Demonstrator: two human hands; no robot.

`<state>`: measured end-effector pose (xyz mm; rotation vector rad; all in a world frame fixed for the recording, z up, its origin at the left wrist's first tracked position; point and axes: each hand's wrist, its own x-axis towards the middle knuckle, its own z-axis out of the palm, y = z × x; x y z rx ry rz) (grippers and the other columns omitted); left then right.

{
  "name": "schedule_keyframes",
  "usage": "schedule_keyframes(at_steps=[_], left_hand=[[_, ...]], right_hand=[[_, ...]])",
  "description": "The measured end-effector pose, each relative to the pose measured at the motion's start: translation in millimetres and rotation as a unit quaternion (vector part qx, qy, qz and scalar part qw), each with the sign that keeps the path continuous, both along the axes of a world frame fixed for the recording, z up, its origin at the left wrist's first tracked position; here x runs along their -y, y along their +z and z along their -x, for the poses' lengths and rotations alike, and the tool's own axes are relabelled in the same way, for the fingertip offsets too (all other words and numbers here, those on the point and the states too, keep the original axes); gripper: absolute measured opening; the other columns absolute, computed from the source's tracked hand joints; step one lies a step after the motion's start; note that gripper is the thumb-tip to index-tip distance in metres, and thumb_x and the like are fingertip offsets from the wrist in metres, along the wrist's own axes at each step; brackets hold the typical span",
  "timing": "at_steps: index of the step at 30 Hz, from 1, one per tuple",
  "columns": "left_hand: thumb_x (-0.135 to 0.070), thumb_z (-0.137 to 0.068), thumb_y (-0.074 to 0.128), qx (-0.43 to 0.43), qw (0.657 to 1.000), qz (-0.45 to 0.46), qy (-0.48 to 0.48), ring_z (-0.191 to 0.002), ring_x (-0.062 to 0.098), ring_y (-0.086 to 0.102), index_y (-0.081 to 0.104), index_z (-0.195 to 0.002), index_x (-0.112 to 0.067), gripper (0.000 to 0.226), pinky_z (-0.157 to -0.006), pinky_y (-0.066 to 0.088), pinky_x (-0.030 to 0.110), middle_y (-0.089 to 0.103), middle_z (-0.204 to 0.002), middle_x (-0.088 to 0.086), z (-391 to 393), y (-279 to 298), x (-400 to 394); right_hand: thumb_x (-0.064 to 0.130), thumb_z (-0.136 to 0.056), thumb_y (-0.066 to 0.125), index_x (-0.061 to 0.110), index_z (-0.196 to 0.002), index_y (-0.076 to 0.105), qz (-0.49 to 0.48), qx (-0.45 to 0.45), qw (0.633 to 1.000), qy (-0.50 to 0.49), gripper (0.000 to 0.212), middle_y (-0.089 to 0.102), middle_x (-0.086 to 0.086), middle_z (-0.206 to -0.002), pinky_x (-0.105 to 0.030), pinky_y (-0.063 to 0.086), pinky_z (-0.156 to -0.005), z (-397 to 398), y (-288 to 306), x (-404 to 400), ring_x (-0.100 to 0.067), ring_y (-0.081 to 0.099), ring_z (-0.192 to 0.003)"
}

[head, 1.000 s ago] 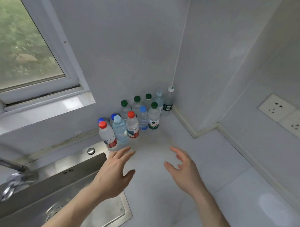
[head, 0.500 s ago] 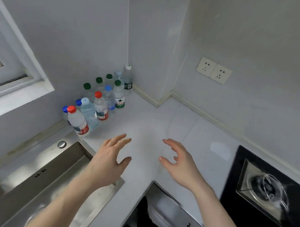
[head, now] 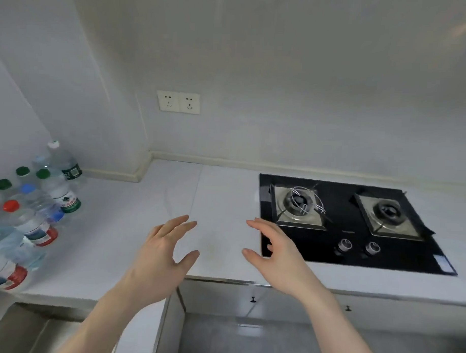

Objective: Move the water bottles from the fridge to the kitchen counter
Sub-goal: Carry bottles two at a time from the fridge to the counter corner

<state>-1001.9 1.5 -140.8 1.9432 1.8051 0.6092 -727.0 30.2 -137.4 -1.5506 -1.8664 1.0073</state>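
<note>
Several clear water bottles (head: pixel 34 211) with green, blue, red and white caps stand in a cluster on the white kitchen counter (head: pixel 135 215) at the far left. My left hand (head: pixel 159 258) and my right hand (head: pixel 275 254) hover empty above the counter's front edge, palms facing each other, fingers spread and relaxed. Both are well to the right of the bottles and touch nothing. The fridge is out of view.
A black two-burner gas hob (head: pixel 349 222) is set into the counter on the right, close to my right hand. A double wall socket (head: pixel 178 102) sits on the back wall. The steel sink (head: pixel 12 327) shows at bottom left. Cabinet fronts with small knobs (head: pixel 253 299) lie below.
The view has swung to the right: the bottles slid from centre to the far left edge and the hob came fully into view. Both hands stayed empty and spread in front of me.
</note>
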Motion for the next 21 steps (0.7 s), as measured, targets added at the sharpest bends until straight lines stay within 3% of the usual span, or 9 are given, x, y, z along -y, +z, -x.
schedule_keyframes(at_steps=[5,10,14,17,21], left_hand=[[-0.039,-0.096,0.066,-0.004,0.996,-0.015,-0.086,-0.145,0.008,0.027,0.046,-0.15,-0.039,0.057,-0.117,0.026,0.023,0.032,-0.158,-0.028,-86.6,14.3,-17.5],[-0.04,-0.095,0.067,0.014,0.982,-0.043,-0.181,-0.143,0.008,0.031,0.047,-0.15,-0.039,0.058,-0.115,0.021,0.018,0.034,-0.153,-0.029,-209.1,20.0,-28.8],[-0.045,-0.094,0.065,0.027,0.966,-0.053,-0.252,-0.146,0.002,0.025,0.044,-0.15,-0.043,0.059,-0.119,0.023,0.023,0.028,-0.152,-0.035,-304.5,22.6,-26.9],[-0.05,-0.094,0.062,0.022,0.951,-0.061,-0.303,-0.147,-0.004,0.019,0.042,-0.15,-0.045,0.059,-0.122,0.025,0.029,0.028,-0.156,-0.032,-381.3,24.8,-23.6],[-0.05,-0.094,0.062,0.024,0.929,-0.073,-0.362,-0.143,-0.01,0.018,0.041,-0.15,-0.047,0.06,-0.114,0.027,0.021,0.027,-0.156,-0.036,-470.4,32.0,-15.0]], right_hand=[[0.037,-0.094,0.075,0.046,-0.147,0.053,-0.012,-0.017,0.996,-0.082,0.058,0.039,0.039,-0.15,-0.03,0.038,-0.12,-89.3,8.2,35.5,0.014,0.038,-0.141],[0.036,-0.094,0.074,0.049,-0.146,0.052,-0.016,-0.009,0.986,-0.166,0.058,0.039,0.033,-0.155,-0.024,0.037,-0.118,-207.6,11.1,80.8,0.011,0.037,-0.143],[0.032,-0.093,0.077,0.05,-0.143,0.054,-0.028,-0.02,0.971,-0.235,0.058,0.04,0.033,-0.153,-0.004,0.041,-0.098,-291.5,16.4,115.0,0.012,0.051,-0.13],[0.034,-0.094,0.076,0.049,-0.144,0.053,-0.044,-0.005,0.959,-0.279,0.057,0.041,0.029,-0.155,-0.024,0.037,-0.119,-356.0,19.6,141.6,0.01,0.038,-0.143],[0.038,-0.095,0.075,0.046,-0.146,0.053,-0.051,0.013,0.94,-0.338,0.056,0.041,0.029,-0.154,-0.033,0.037,-0.122,-427.9,26.9,176.6,0.01,0.039,-0.142]])
